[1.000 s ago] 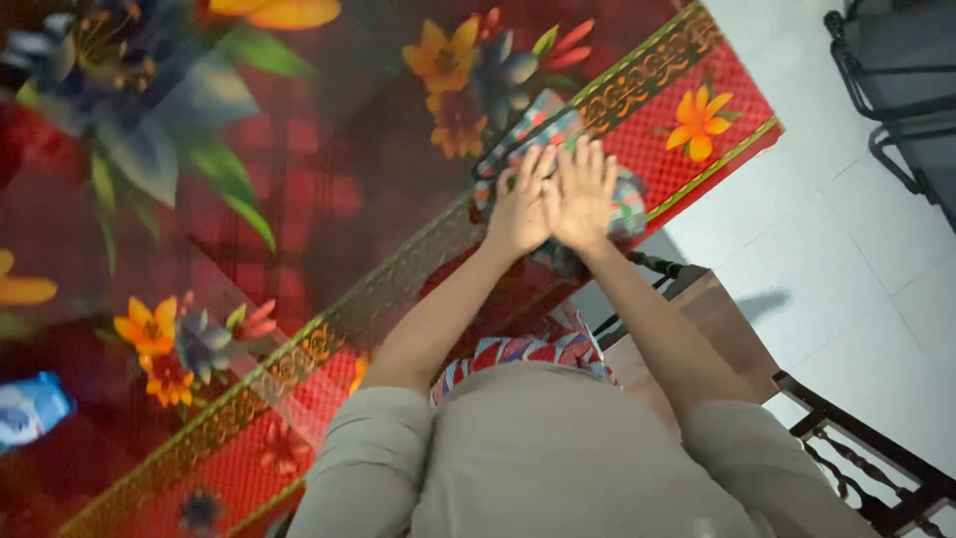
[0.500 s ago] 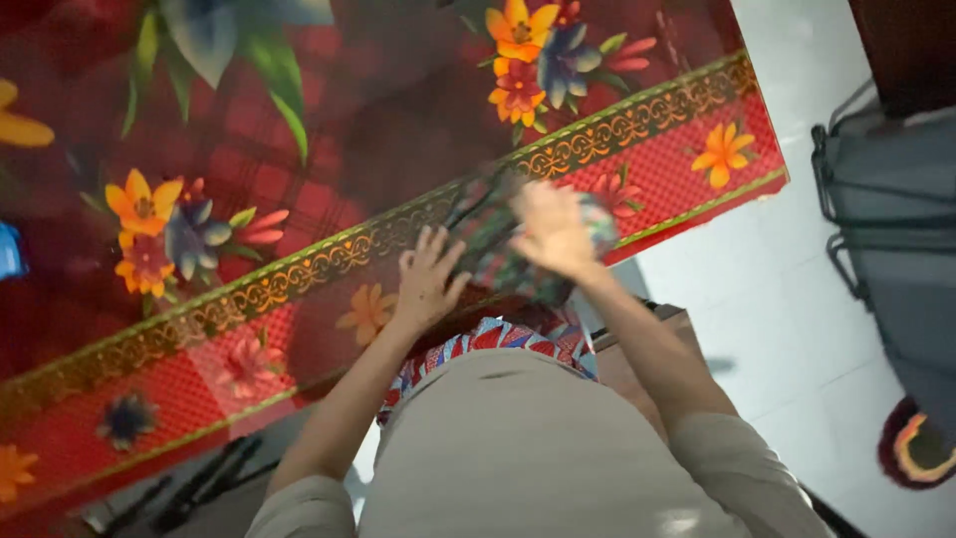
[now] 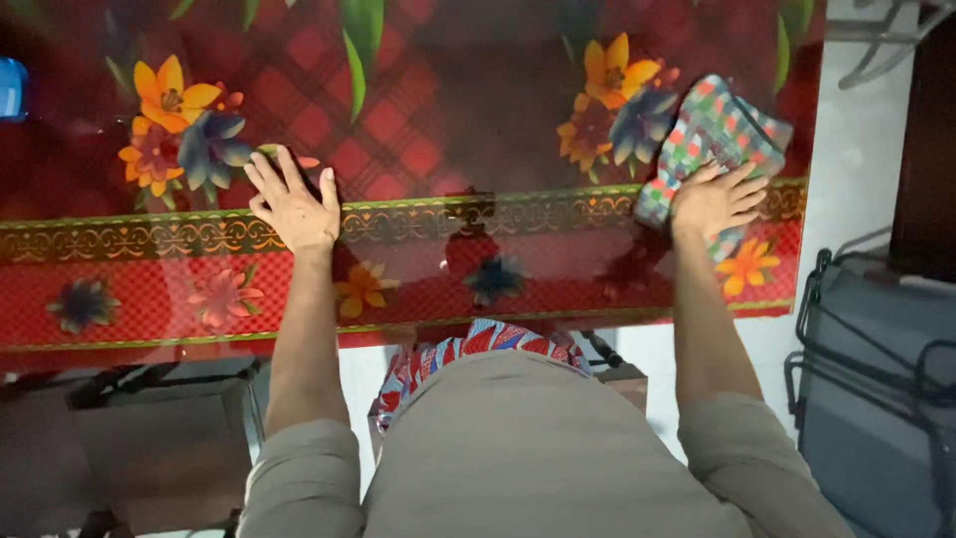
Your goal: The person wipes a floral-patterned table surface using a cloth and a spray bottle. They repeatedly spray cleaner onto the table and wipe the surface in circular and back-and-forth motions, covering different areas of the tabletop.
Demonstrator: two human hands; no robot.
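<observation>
A: Closest to the camera, a grey-sleeved torso and two forearms running out over the near edge of the worktop (image 3: 418,289), which wears a glossy red floral cover.

B: And the hands?

A: Well apart. The left hand (image 3: 292,202) lies flat on the patterned gold border, fingers spread, holding nothing. The right hand (image 3: 713,202) is spread too, palm down, pressing on the checked cloth (image 3: 717,130) near the worktop's right corner.

B: So not gripping it?

A: No, flat on top, fingers open. The cloth sticks out beyond the fingertips, bunched and folded over itself.

B: How would it handle?

A: I'd judge it soft and light, limp with no stiffness, and likely to slide easily on that shiny cover. Nothing fragile. A flat palm on the middle suits it, or a pinch on any bunched fold.

B: Counts?

A: One cloth, two hands, one worktop. Further off, one small blue object (image 3: 10,88) at the far left edge, too cropped to identify. To the right, on the pale floor, a dark metal frame (image 3: 866,389).
</observation>
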